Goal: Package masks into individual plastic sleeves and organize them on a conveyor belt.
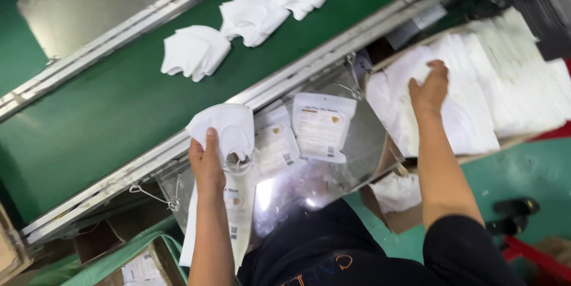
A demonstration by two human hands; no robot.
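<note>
My left hand (206, 164) grips a folded white face mask (225, 128) at the near rail of the green conveyor belt (89, 113). Under that hand lies a long white pouch (238, 214) on the shiny metal tray (309, 188). My right hand (429, 88) reaches right and rests its fingers on a stack of white pouches (476, 101) in a cardboard box (516, 140). Whether it has hold of one I cannot tell. Two printed white pouches (323, 125) lie on the tray between my hands.
More white masks (195, 51) lie in a row on the belt, running to the upper right. A smaller cardboard box (395, 199) with white pieces sits below the tray. Another open box (143, 268) stands at the lower left. The floor is green at the right.
</note>
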